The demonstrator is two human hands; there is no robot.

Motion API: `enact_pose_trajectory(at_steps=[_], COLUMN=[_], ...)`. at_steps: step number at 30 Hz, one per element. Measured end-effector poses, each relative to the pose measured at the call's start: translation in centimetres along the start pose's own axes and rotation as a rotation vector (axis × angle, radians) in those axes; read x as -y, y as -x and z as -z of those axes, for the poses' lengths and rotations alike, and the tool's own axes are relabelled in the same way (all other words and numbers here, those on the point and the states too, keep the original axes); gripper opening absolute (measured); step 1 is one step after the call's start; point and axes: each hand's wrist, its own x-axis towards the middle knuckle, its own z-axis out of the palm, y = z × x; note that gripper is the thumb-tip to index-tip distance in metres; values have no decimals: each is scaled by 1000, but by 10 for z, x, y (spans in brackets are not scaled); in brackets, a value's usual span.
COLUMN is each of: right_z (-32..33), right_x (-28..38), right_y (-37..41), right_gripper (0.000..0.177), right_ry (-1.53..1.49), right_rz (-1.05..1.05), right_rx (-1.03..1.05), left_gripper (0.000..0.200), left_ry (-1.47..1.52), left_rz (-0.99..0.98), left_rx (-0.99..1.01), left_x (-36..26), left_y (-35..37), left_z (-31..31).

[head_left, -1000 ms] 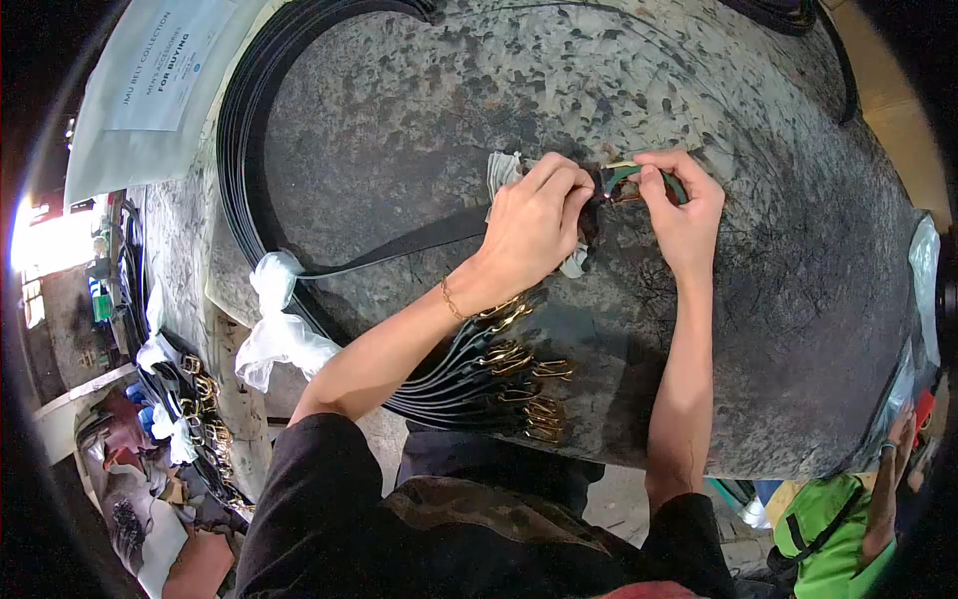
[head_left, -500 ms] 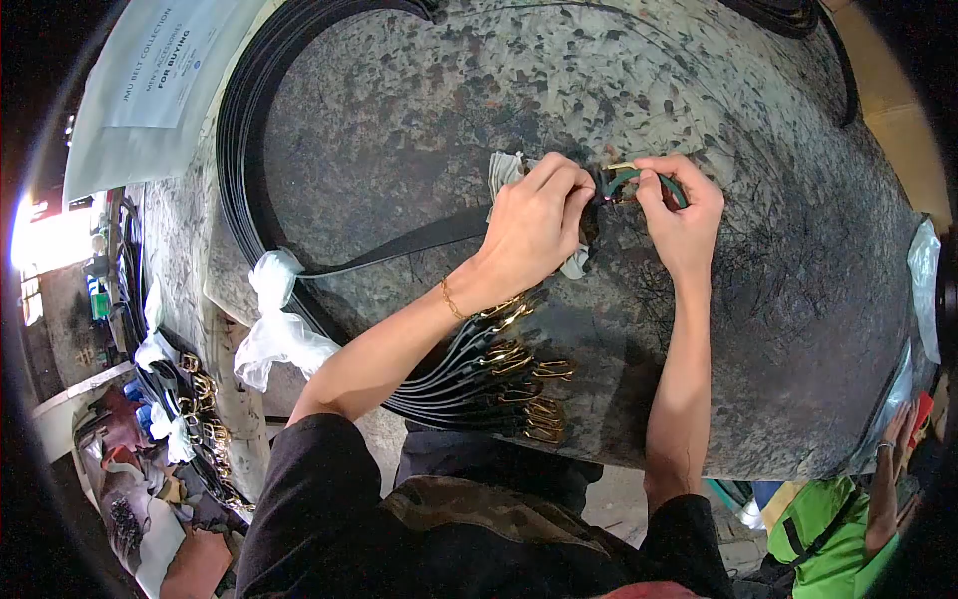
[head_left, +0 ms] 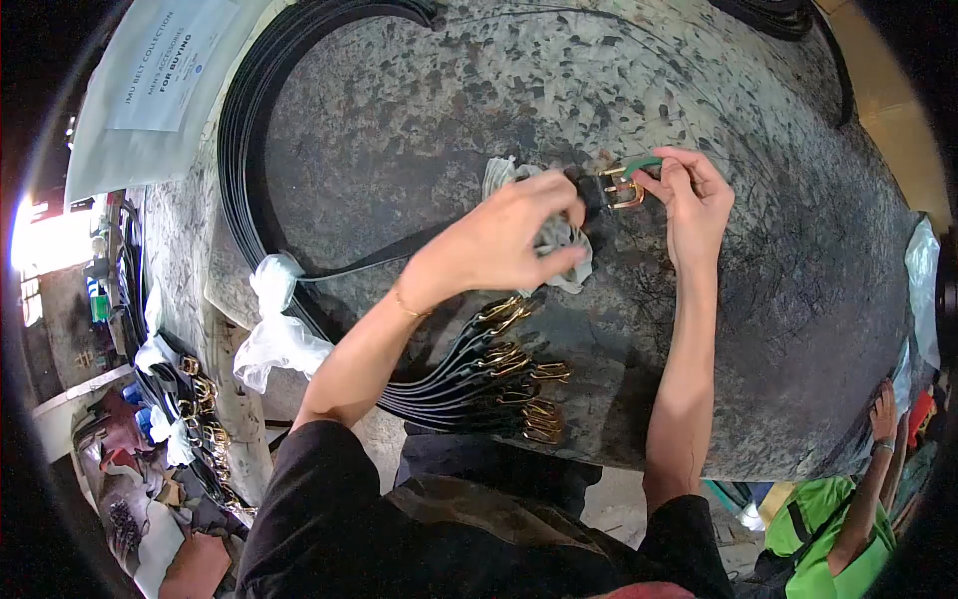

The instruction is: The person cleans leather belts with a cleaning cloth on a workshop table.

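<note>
A dark belt strap (head_left: 399, 247) runs across the worktable to a gold-coloured buckle (head_left: 631, 195). My left hand (head_left: 524, 225) is over the strap near its buckle end, thumb and fingers apart, a little smeared by motion. Under and between those fingers lies a crumpled grey-white cloth (head_left: 562, 240). My right hand (head_left: 694, 195) is closed round a small tool with a green curved handle (head_left: 644, 164), right beside the buckle. The tool's working end is hard to make out. Below my left hand lies a bundle of belts (head_left: 449, 384) with gold buckles (head_left: 539, 419).
A thick coil of dark straps (head_left: 244, 150) curves along the left, tied with white plastic (head_left: 279, 329). A printed plastic bag (head_left: 160, 80) lies at top left. More buckled belts (head_left: 200, 409) hang at lower left. A person in green (head_left: 818, 529) is at lower right.
My left hand has let go of the buckle end and drawn back left, its fingers parting. The buckle now shows. My right hand has turned the green-handled tool slightly and shifted right.
</note>
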Motion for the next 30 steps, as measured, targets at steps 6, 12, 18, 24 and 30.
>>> enact_pose_trajectory(at_steps=[6, 12, 18, 24, 30], right_z=[-2, 0, 6, 9, 4], right_x=[-1, 5, 3, 2, -3], right_y=[-4, -5, -9, -9, -6], right_gripper=[14, 17, 20, 22, 25], right_ry=[-123, -324, -418, -450, -739], right_rz=[-43, -100, -106, -95, -108], right_rx=[-53, -82, -99, -77, -213], left_gripper=[25, 36, 39, 26, 35], left_ry=[57, -189, -549, -510, -387], left_rz=[-130, -172, -260, -422, -267], left_rx=[-89, -150, -209, -150, -185], left_x=[22, 5, -2, 22, 13], left_y=[3, -1, -5, -8, -4], left_z=[-5, -35, -39, -38, -42])
